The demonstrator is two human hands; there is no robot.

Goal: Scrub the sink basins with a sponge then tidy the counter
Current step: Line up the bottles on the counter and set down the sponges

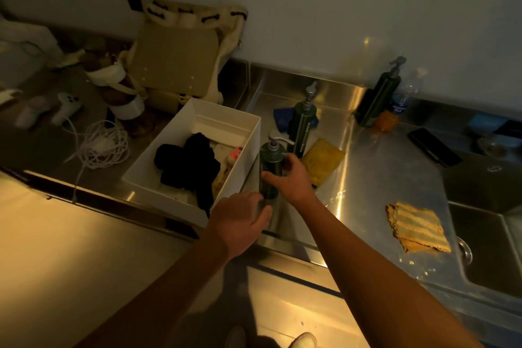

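Tidying stage, likely: right hand (293, 178) grips dark green pump soap bottle (271, 159), upright on steel counter (375, 172), just beside white rectangular box (226, 117). Left hand (240, 217) at bottle base; grip cannot be told. Advice: hold body, not pump; keep upright. Yellow sponge (322, 159) nearby, steel sink basin (488, 257) far right. White lettering on second green pump bottle (303, 124) unreadable.
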